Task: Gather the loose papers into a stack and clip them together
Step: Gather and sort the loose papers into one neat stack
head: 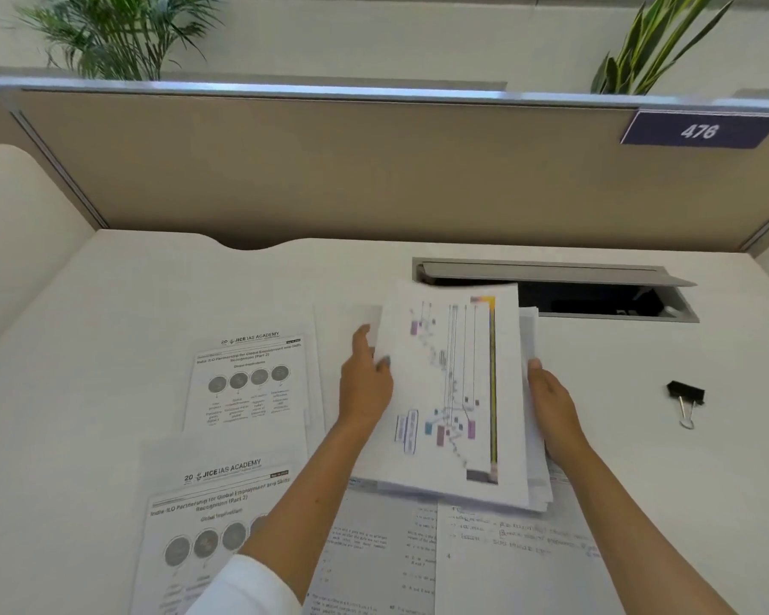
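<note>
**Stack held both sides, loose sheets lie left**

We've got the stack (449, 392) mid-desk, long axis running away from us. Left hand (365, 383) and right hand (551, 406) pinch its long edges. Loose sheets (249, 379) sit nearer the left hand; binder clip (686, 399) lies right, w/ bare desk (640, 437) between.
</note>
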